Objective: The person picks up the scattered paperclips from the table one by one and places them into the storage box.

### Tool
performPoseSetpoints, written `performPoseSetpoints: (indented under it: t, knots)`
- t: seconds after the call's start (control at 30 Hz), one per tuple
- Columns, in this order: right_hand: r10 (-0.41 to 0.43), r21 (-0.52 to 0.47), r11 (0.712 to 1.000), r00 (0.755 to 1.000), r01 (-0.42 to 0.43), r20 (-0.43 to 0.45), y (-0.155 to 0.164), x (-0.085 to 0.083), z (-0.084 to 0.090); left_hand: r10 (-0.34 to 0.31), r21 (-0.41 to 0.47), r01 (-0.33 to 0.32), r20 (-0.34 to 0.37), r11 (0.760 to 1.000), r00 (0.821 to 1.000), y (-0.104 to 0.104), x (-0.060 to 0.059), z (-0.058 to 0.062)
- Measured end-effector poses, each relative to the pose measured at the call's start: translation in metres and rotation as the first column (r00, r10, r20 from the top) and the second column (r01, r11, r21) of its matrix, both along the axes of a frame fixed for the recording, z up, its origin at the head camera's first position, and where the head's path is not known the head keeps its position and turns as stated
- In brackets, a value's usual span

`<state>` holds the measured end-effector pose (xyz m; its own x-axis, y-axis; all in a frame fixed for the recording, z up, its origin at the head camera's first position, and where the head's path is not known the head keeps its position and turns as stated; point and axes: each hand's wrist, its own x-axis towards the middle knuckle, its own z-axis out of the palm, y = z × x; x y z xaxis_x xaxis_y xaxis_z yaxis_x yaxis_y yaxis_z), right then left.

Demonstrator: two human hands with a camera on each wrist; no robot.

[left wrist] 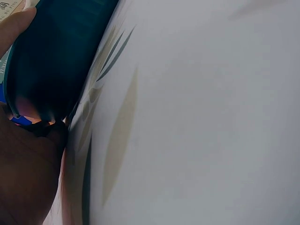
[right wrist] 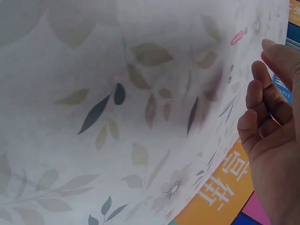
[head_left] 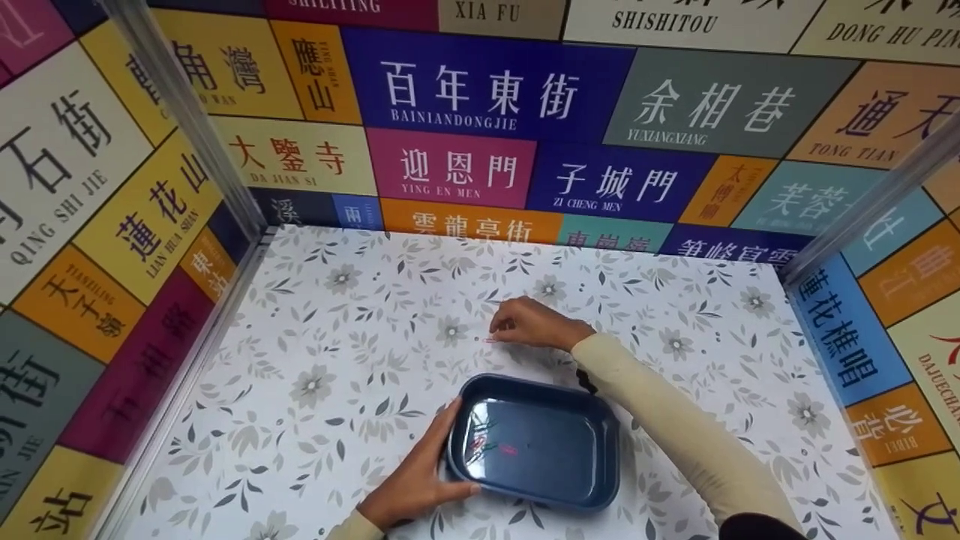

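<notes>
A dark blue plastic tray (head_left: 555, 465) lies on the flower-patterned table near the front. Several coloured paper clips (head_left: 491, 446) lie in its left half. My left hand (head_left: 431, 469) grips the tray's left rim, thumb along the near edge; in the left wrist view the tray wall (left wrist: 51, 61) fills the upper left beside my palm (left wrist: 23, 178). My right hand (head_left: 506, 328) reaches past the tray, fingertips (right wrist: 272, 47) just short of a small pink paper clip (head_left: 489, 340) (right wrist: 237, 37) lying flat on the table. Nothing is between those fingers.
The table (head_left: 337, 360) has a white cover with grey flowers and leaves. Walls of coloured street-name panels (head_left: 480, 97) close it in at the left, back and right, with metal posts (head_left: 187, 120) in the corners.
</notes>
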<state>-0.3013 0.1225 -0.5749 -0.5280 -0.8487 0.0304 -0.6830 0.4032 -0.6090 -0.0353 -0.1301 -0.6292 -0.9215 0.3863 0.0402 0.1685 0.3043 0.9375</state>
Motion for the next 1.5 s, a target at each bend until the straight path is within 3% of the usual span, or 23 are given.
performPoseSetpoints:
  t: [0.47,1.03,1.33,1.5]
  knots:
    - [0.001,0.04,0.999,0.998,0.002,-0.064,0.001,0.0,-0.019,-0.003,0.019,0.003,-0.001,1.0,1.0,0.0,0.0,0.0]
    - [0.058,0.047,0.998,0.98,-0.05,-0.189,-0.003,0.0,-0.026,0.003,-0.01,-0.003,0.01,1.0,1.0,0.0,0.0,0.002]
    - [-0.031,0.124,0.991,0.995,0.043,-0.095,-0.003,0.005,-0.021,0.007,-0.015,-0.006,0.008,1.0,1.0,0.0,0.0,0.001]
    - [-0.038,0.117,0.992,0.996,0.047,-0.082,-0.003,0.005,-0.019,0.013,-0.012,-0.012,0.01,1.0,1.0,0.0,0.001,0.001]
